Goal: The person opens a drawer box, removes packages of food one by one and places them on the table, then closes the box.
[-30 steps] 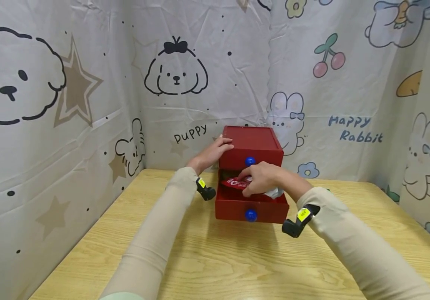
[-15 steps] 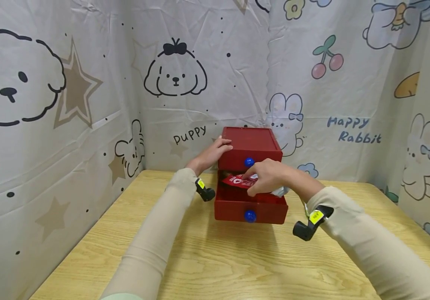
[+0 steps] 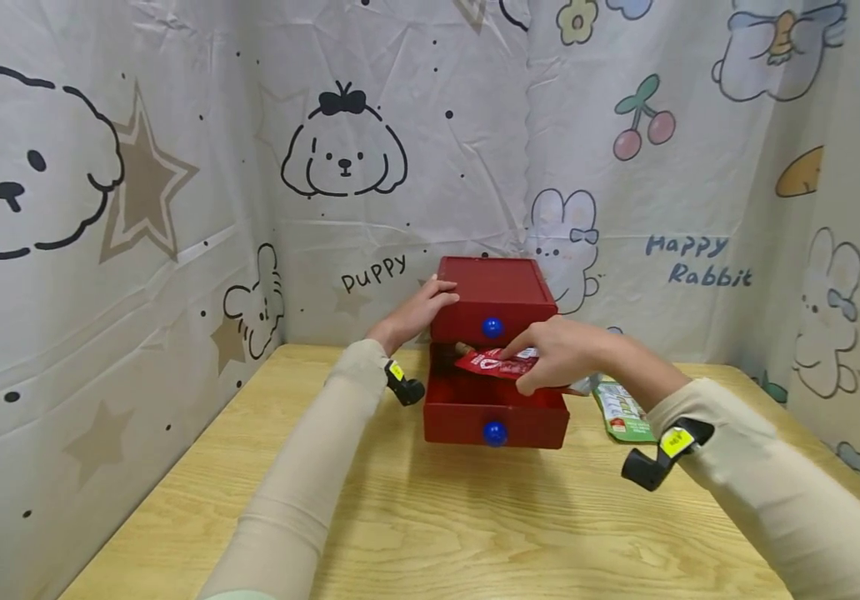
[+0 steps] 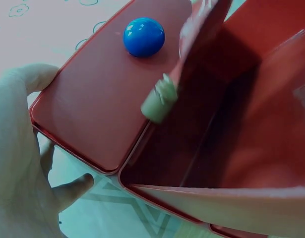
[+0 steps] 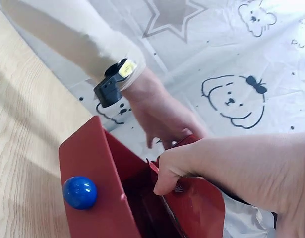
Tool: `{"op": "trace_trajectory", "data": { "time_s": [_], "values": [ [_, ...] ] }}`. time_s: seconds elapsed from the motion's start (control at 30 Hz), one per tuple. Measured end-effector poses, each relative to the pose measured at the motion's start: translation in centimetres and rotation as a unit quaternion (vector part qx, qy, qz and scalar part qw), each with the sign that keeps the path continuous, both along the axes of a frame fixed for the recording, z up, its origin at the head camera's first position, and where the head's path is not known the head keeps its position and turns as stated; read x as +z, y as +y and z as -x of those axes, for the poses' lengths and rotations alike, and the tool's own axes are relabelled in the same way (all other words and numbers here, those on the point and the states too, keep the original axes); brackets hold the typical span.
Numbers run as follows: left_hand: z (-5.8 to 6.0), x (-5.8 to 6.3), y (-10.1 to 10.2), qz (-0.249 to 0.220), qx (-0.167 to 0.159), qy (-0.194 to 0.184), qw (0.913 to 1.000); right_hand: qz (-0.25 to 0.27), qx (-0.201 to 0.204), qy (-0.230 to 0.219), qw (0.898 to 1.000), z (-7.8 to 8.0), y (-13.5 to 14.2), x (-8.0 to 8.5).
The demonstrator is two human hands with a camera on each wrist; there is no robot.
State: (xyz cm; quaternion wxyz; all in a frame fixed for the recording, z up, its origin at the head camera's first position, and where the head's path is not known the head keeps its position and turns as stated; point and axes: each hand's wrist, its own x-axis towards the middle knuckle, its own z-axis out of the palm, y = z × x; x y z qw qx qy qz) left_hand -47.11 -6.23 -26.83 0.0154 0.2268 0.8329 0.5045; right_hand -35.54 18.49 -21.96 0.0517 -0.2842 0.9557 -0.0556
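My right hand (image 3: pixel 561 350) pinches a red packet (image 3: pixel 501 363) with white print, held tilted over the pulled-out lower drawer (image 3: pixel 496 423) of a small red cabinet (image 3: pixel 496 279). In the right wrist view the thumb presses on the red packet (image 5: pixel 199 203), and its other end looks silvery white. A small tan, tube-like piece (image 4: pixel 159 101) shows at the packet's far end in the left wrist view. With fingers spread, my left hand (image 3: pixel 411 317) rests against the upper left side of the cabinet. The left thumb touches the cabinet's edge.
Each drawer front bears a blue round knob, the upper knob (image 3: pixel 492 327) and the lower knob (image 3: pixel 495 433). A green and white packet (image 3: pixel 623 412) lies on the wooden table (image 3: pixel 467 517) right of the cabinet. A printed cloth (image 3: pixel 355 225) hangs close behind.
My right hand has moved right and slightly up with the red packet, drawing it out of the lower drawer. The green packet has come into view. The left hand stays at the cabinet.
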Motion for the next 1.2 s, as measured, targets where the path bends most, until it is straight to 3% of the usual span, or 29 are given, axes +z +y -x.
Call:
{"op": "trace_trajectory", "data": {
  "time_s": [0.53, 0.9, 1.2],
  "values": [
    [0.0, 0.1, -0.3, 0.009, 0.001, 0.002, 1.0000, 0.031, 0.008, -0.001, 0.999, -2.6, 4.9, 1.7],
    [0.1, 0.0, -0.4, 0.003, -0.006, -0.002, 1.0000, 0.026, -0.038, 0.005, 0.999, -3.5, 8.0, 2.9],
    [0.0, -0.1, -0.2, 0.002, 0.003, -0.006, 1.0000, 0.034, -0.077, 0.025, 0.996, -2.9, 11.6, 2.7]
  ]
}}
